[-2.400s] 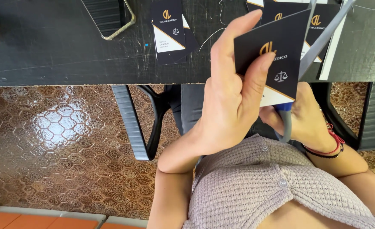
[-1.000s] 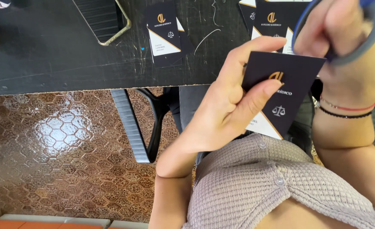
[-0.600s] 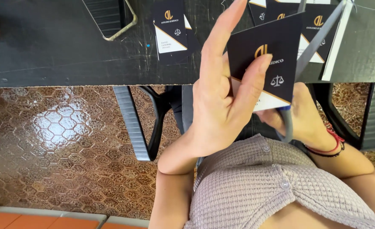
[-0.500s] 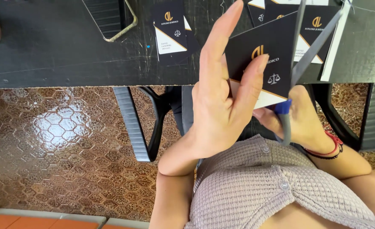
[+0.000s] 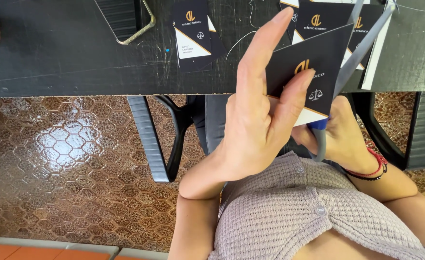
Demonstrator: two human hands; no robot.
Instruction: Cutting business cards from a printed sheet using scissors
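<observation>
1. The left hand [image 5: 255, 130] holds a dark business card [image 5: 313, 67] above the table's near edge, thumb pressed on its face, index finger straight and spread away.
2. The card's long axis tilts, its white corner pointing toward the person.
3. The right hand [image 5: 340, 137] grips grey scissors [image 5: 361, 48], fingers closed around the handles; the blades point toward the table's far edge, at the card's right edge.
4. More cards [image 5: 193, 29] lie on the black table [image 5: 53, 53].

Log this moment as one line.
left hand: holds dark card | right hand: grips scissors, blades at card edge | black table: more cards, phone
</observation>
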